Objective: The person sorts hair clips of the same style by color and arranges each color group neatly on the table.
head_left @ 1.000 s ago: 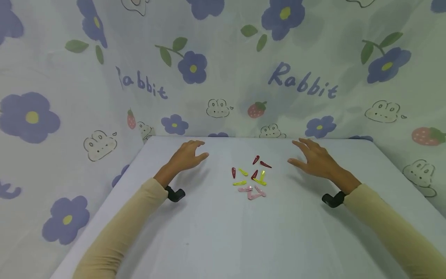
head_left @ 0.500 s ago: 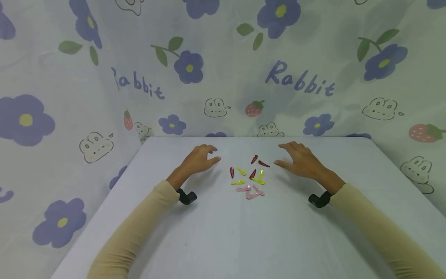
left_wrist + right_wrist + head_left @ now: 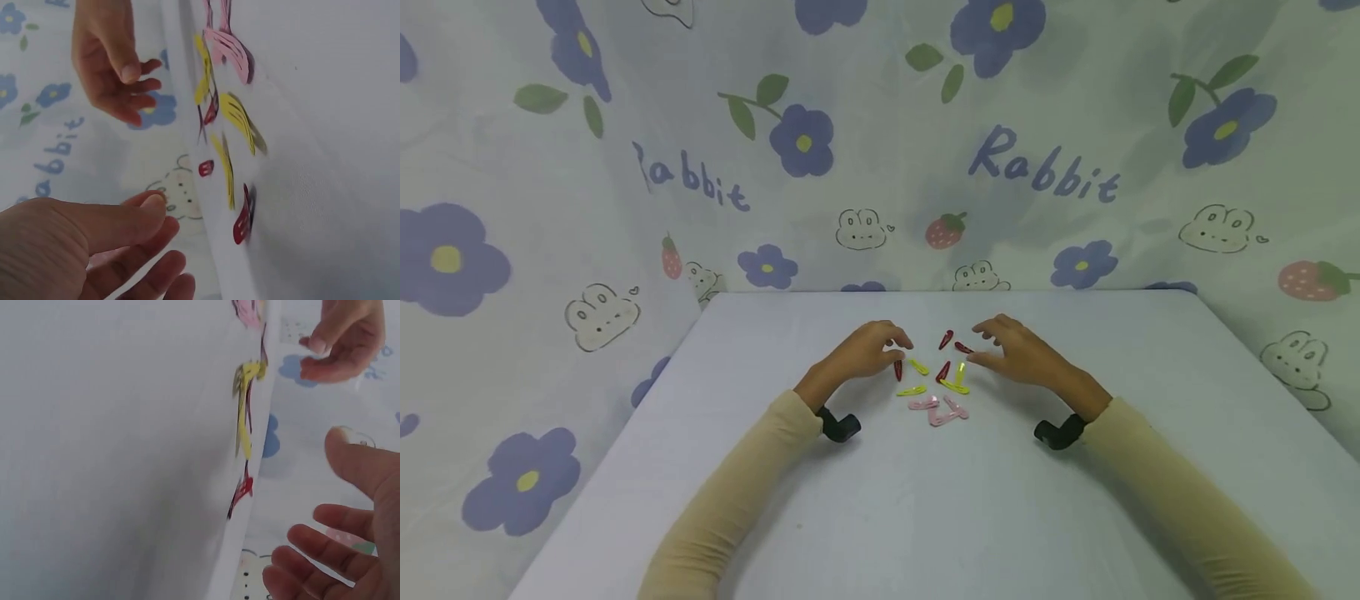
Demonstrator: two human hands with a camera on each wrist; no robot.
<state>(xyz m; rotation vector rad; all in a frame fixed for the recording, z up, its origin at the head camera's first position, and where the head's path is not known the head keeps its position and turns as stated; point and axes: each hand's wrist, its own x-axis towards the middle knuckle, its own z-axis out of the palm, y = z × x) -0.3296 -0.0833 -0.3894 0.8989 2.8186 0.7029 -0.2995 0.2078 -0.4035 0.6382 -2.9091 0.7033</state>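
Note:
Several snap hair clips lie in a loose cluster mid-table: dark red clips (image 3: 946, 339) toward the back, yellow clips (image 3: 912, 390) in the middle, pink clips (image 3: 947, 414) nearest the front. My left hand (image 3: 868, 350) hovers at the cluster's left side, its thumb overlapping a red clip (image 3: 242, 224) in the head view. Its fingers bend loosely and hold nothing. On the opposite side my right hand (image 3: 1018, 354) hovers with relaxed, spread fingers, thumb near a yellow clip (image 3: 244, 419) and a red clip (image 3: 242, 489). Nothing is in its grasp.
The white table (image 3: 880, 517) runs back to a fabric backdrop (image 3: 895, 150) printed with flowers, rabbits and strawberries. Black wrist mounts (image 3: 841, 427) stick out below both cuffs, low over the tabletop.
Both hands have moved inward from the sides toward the clips and slightly lower, their fingers bending a little more. The clips have stayed where they lay; the head view has shifted slightly.

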